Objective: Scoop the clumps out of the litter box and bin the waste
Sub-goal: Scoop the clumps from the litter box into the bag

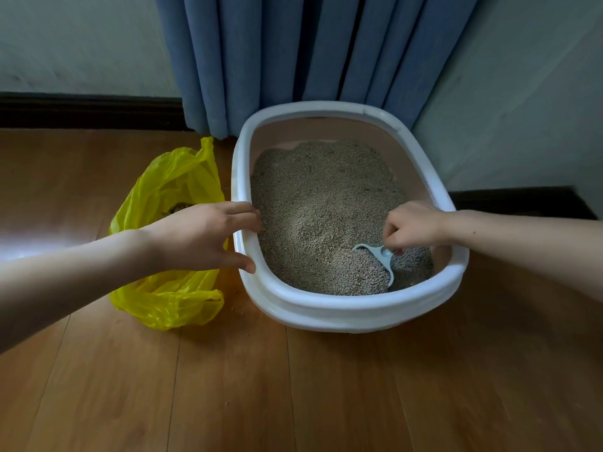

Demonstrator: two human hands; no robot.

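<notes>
Right hand [412, 225] grip clenched round the handle of a pale blue litter scoop [380, 261], scoop head dug into the litter [321, 203] at the near right corner of the litter box [352, 305], loaded with grey pellets. Left hand [204, 238] grip released-ish: fingers draped over the box's left rim, thumb on the outer wall, steadying it, not wrapped tight. Yellow plastic bag [169, 190] sits on the wood floor [293, 393] just beside the box's left side, mouth open, some dark waste inside. Few stray grains on the floor by the bag. Blue curtain [310, 53] behind.

Step in hand, judged: lifting a clump. To do well: keep scoop level, shake loose grains back in over the box, keep left hand bracing the rim, then carry low across to the bag mouth to avoid spills.
</notes>
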